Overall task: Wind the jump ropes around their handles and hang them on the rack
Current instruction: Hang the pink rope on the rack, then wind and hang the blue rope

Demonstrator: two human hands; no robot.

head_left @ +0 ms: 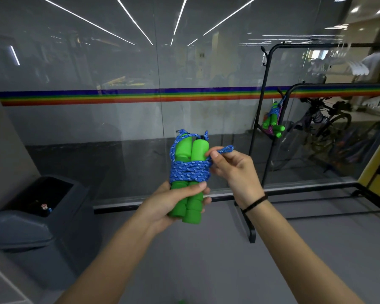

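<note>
- Left grip (180, 200) is closed around the handles (188, 176), below the wound rope (190, 172).
- Right grip (230, 165) pinches the loose loop (225, 149); letting it slacken could unravel the coils.
- Rack (270, 106) stands well beyond the right grip; a poorly tucked loop might slip off it.

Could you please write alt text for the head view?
The left hand grips two green handles wound with blue rope, while the right hand pinches the rope's loose loop. To the right, a black rack already holds another bundle.
</note>
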